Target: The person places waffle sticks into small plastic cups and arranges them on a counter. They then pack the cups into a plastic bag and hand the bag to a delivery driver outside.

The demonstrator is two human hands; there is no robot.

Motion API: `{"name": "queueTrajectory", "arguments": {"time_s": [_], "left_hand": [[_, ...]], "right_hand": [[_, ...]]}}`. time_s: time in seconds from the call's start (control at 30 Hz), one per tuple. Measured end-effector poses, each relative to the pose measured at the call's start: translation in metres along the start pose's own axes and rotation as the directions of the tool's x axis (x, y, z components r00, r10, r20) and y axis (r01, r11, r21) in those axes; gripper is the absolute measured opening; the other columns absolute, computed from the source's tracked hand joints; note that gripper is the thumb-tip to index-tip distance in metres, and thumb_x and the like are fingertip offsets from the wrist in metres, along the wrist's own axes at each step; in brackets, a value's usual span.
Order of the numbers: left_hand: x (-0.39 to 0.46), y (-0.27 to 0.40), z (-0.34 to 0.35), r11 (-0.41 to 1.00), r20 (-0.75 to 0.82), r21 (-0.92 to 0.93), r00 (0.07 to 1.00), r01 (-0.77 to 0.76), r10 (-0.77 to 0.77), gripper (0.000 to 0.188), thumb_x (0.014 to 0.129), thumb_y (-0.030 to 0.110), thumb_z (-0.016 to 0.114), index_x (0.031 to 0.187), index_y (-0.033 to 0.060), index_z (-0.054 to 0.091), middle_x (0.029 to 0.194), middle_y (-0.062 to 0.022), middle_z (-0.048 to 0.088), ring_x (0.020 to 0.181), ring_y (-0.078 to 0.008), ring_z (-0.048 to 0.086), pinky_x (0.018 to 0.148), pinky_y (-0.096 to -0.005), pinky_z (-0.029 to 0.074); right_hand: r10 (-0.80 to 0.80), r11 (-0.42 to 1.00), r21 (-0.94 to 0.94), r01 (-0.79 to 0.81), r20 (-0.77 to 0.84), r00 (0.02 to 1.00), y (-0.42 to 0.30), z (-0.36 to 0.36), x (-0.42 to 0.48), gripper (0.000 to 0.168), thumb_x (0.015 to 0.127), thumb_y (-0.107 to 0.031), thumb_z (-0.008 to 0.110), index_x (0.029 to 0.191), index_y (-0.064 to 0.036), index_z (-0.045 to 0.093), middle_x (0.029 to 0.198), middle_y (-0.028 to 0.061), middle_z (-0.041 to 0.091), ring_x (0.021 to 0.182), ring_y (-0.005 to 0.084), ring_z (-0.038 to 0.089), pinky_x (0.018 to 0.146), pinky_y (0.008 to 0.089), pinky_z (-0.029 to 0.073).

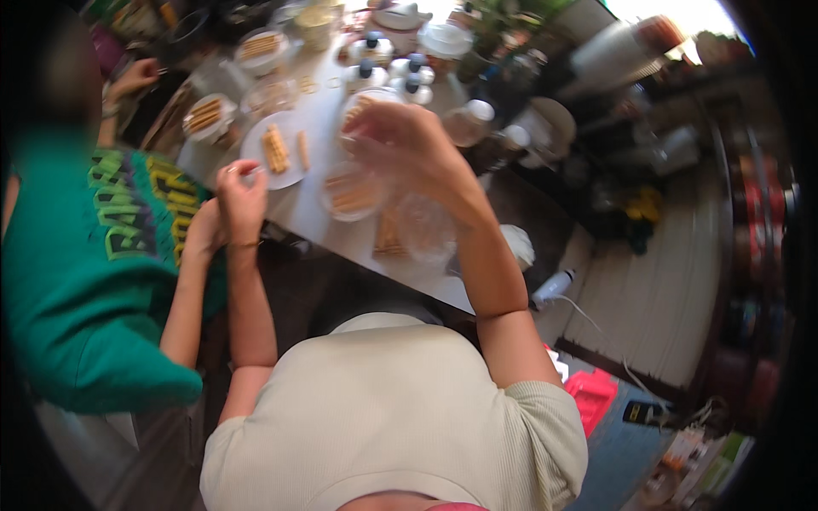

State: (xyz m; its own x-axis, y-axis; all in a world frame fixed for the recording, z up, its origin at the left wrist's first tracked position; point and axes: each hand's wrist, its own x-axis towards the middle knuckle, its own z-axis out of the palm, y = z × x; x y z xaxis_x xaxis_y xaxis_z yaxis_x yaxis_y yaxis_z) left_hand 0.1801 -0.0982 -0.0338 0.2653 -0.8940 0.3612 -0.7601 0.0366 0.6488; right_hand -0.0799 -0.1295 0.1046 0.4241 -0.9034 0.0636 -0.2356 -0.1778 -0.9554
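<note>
My right hand point(396, 137) is raised over the far part of the white table, above a round container point(358, 102) at its back; blur hides whether it holds anything. My left hand point(243, 185) is at the table's near left edge, beside a white plate point(259, 144), its fingertips curled close together; whether something small is between them cannot be told. On the plate lie several tan stick-shaped snacks point(275, 150), with one stick point(303, 150) apart. A clear round tub point(353, 191) holding similar sticks stands below my right hand. More sticks point(388, 233) lie near the table's front edge, beside clear plastic point(428, 227).
A co-worker in a green shirt point(96, 287) is close on my left, one forearm beside mine. Two bowls of sticks point(206, 119) point(259, 51) stand at the left. White bottles with dark caps point(365, 75) and lidded jars point(470, 121) crowd the back. A white cord point(594, 326) hangs at the right.
</note>
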Motion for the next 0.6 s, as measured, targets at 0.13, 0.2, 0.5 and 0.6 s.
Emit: {"name": "queueTrajectory", "arguments": {"time_s": [0.13, 0.2, 0.5, 0.6], "left_hand": [[-0.011, 0.039, -0.027, 0.989, -0.009, -0.108, 0.994, 0.105, -0.107, 0.016, 0.079, 0.011, 0.061, 0.093, 0.0027, 0.06, 0.093, -0.0059, 0.054, 0.068, -0.0124, 0.05, 0.062, -0.0248, 0.044], [-0.018, 0.064, -0.036, 0.972, -0.005, -0.192, 0.99, 0.139, -0.142, 0.015, 0.081, 0.011, 0.06, 0.094, 0.003, 0.06, 0.093, -0.0026, 0.052, 0.066, -0.0077, 0.047, 0.06, -0.0214, 0.042], [-0.07, 0.18, -0.026, 0.894, 0.259, -0.444, 0.963, 0.057, 0.067, 0.014, 0.078, 0.003, 0.062, 0.092, 0.0056, 0.06, 0.089, 0.0013, 0.052, 0.063, -0.0026, 0.043, 0.054, -0.0166, 0.035], [-0.087, 0.2, -0.013, 0.888, 0.421, -0.439, 0.904, 0.135, 0.071, 0.012, 0.077, 0.006, 0.064, 0.088, 0.0053, 0.061, 0.089, -0.0005, 0.053, 0.059, -0.0034, 0.044, 0.051, -0.0175, 0.035]], "right_hand": [[0.203, 0.974, -0.014, -0.226, -0.395, 0.896, 0.014, -0.125, -0.077, 0.017, 0.085, -0.013, 0.057, 0.094, 0.001, 0.062, 0.073, 0.0068, 0.064, 0.057, 0.0088, 0.059, 0.048, 0.0199, 0.047], [0.196, 0.938, -0.086, -0.336, -0.667, 0.718, 0.055, -0.195, -0.11, 0.018, 0.086, -0.013, 0.055, 0.096, 0.001, 0.061, 0.075, 0.0074, 0.064, 0.06, 0.0098, 0.06, 0.049, 0.0204, 0.048], [-0.325, 0.486, -0.701, -0.522, -0.699, 0.637, 0.176, -0.281, -0.097, 0.02, 0.077, -0.018, 0.062, 0.091, -0.003, 0.062, 0.079, 0.0126, 0.062, 0.077, 0.0313, 0.061, 0.071, 0.0391, 0.049], [-0.298, 0.371, -0.702, -0.609, -0.711, 0.637, 0.19, -0.272, -0.07, 0.016, 0.077, -0.019, 0.059, 0.083, -0.004, 0.06, 0.081, 0.014, 0.061, 0.078, 0.0342, 0.059, 0.071, 0.042, 0.048]]}}
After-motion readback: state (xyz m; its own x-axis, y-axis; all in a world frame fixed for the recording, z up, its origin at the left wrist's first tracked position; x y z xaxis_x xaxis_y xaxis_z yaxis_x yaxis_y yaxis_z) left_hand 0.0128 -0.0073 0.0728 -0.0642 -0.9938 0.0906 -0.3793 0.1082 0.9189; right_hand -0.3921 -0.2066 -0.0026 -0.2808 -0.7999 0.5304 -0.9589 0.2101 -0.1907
